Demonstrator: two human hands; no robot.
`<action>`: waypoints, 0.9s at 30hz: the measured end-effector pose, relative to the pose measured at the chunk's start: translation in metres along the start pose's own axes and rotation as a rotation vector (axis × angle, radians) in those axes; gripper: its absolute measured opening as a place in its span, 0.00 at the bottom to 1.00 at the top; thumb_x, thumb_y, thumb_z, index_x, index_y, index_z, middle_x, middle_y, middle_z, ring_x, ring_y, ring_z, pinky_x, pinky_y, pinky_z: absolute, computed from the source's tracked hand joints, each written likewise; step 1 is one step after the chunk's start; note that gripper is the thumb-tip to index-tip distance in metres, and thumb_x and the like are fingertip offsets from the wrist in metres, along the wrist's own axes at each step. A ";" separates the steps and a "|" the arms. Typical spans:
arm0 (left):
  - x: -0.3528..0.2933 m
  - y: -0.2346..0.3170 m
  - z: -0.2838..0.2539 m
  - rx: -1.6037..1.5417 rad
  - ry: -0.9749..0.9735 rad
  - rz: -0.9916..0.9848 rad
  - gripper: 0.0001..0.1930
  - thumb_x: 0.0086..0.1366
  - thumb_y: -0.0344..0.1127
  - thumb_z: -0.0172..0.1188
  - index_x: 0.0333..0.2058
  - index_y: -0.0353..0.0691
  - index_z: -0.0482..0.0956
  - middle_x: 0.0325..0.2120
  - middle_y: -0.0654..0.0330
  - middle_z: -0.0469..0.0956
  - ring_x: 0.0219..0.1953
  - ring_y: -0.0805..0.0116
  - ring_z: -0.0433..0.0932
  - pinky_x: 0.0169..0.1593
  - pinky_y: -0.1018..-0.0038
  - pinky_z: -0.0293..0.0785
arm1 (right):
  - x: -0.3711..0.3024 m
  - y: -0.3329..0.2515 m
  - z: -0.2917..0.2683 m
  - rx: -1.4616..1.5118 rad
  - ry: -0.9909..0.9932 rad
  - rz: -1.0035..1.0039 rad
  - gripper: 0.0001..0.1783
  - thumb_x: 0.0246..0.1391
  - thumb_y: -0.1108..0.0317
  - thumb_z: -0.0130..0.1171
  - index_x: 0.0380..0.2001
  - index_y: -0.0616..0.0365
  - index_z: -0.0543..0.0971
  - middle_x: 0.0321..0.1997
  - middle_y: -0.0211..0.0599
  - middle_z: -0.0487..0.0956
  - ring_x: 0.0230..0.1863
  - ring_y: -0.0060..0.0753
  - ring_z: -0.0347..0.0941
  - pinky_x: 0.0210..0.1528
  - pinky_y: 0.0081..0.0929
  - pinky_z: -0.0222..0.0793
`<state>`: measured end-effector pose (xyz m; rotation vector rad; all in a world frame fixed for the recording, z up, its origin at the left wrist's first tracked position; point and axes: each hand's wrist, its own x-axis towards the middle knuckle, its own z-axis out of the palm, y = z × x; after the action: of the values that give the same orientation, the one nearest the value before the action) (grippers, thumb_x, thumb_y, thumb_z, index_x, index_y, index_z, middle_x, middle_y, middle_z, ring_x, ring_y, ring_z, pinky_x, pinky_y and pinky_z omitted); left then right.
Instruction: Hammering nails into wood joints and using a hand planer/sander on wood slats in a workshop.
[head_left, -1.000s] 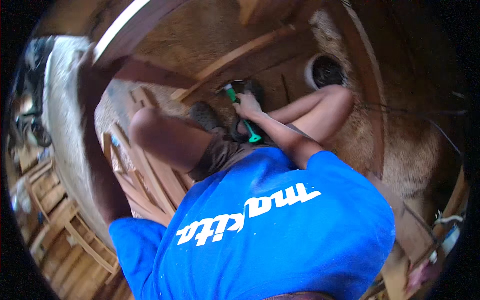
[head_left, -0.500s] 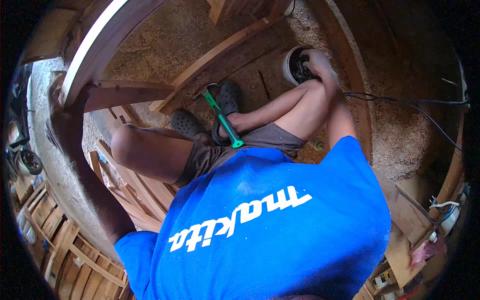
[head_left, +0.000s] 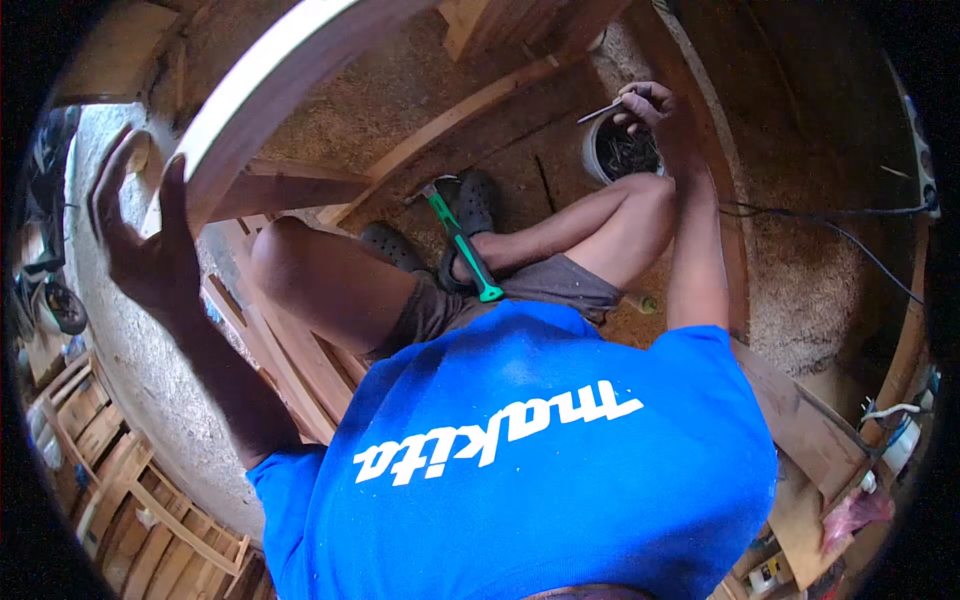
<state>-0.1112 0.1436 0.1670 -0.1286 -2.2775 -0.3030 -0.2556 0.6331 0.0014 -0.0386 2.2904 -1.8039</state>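
My right hand (head_left: 655,112), raised over the bucket, pinches a thin nail (head_left: 598,112) that points off to the left. Below it a white bucket (head_left: 592,160) holds a heap of dark nails (head_left: 630,152). At the left, my left hand (head_left: 150,235) has its fingers spread beside the end of a long curved wooden board (head_left: 250,105); its thumb lies close to that end, and whether they touch I cannot tell. Across my lap and foot rests a hammer (head_left: 462,240) with a green and black handle, its head by my dark clogs.
A wooden crosspiece (head_left: 290,190) meets a curved wooden strip (head_left: 450,122) ahead of my knees. Loose planks (head_left: 300,375) lie under my left leg. Black cables (head_left: 820,214) run across the right side. Slatted wooden pieces (head_left: 165,510) lie at the lower left.
My right hand has come up out of the bucket with a nail. My left hand has loosened from around the board's end, its fingers now spread.
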 end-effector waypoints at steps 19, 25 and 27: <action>-0.039 0.084 -0.014 -0.706 -0.349 -0.446 0.11 0.64 0.24 0.64 0.46 0.37 0.81 0.36 0.60 0.86 0.40 0.71 0.86 0.44 0.75 0.80 | -0.036 -0.035 0.189 0.016 -0.576 0.039 0.18 0.64 0.56 0.60 0.47 0.61 0.80 0.41 0.42 0.85 0.41 0.34 0.83 0.45 0.32 0.78; -0.047 -0.014 -0.064 -0.120 -0.067 -0.485 0.08 0.72 0.33 0.58 0.38 0.34 0.79 0.27 0.61 0.79 0.32 0.74 0.75 0.41 0.73 0.74 | -0.085 0.153 0.279 -1.046 -0.639 0.102 0.37 0.56 0.43 0.63 0.55 0.65 0.74 0.55 0.64 0.76 0.52 0.63 0.79 0.52 0.50 0.77; -0.062 -0.035 -0.060 -0.166 -0.082 -0.455 0.07 0.73 0.33 0.57 0.37 0.35 0.78 0.28 0.60 0.77 0.35 0.74 0.74 0.44 0.74 0.72 | -0.089 0.178 0.296 -1.130 -0.490 0.101 0.32 0.54 0.48 0.66 0.52 0.64 0.77 0.54 0.60 0.78 0.49 0.58 0.81 0.50 0.48 0.78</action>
<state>-0.0327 0.0950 0.1527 0.3027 -2.3424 -0.7343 -0.0914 0.4072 -0.2206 -0.4652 2.4943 -0.2104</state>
